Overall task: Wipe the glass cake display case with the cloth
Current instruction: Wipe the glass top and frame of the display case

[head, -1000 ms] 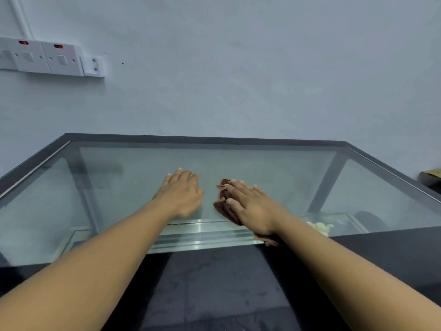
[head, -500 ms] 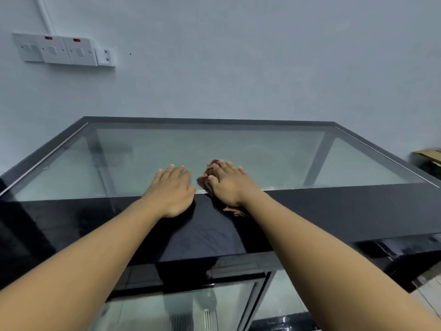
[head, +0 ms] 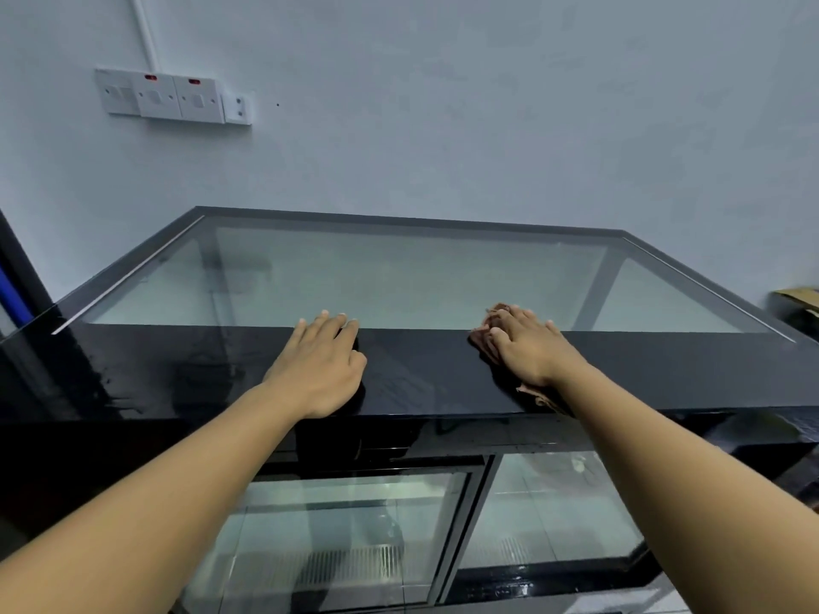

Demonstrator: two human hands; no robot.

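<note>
The glass cake display case (head: 399, 281) fills the view, with a clear glass top framed in black and a glossy black band along its near edge. My right hand (head: 527, 347) presses flat on a brown cloth (head: 481, 336) lying on that black band, right of centre; most of the cloth is hidden under the hand. My left hand (head: 321, 361) rests flat on the black band left of centre, fingers slightly apart, holding nothing. Below the band, glass sliding doors (head: 354, 538) face me.
A pale wall stands close behind the case, with a row of switch sockets (head: 173, 97) at upper left. A cardboard box (head: 797, 299) sits beyond the case's right end. A dark frame with a blue strip (head: 13, 299) stands at the left edge.
My right hand has slid the cloth to the right along the black band, away from my left hand. The view has pulled back and tilted down, showing the front glass doors.
</note>
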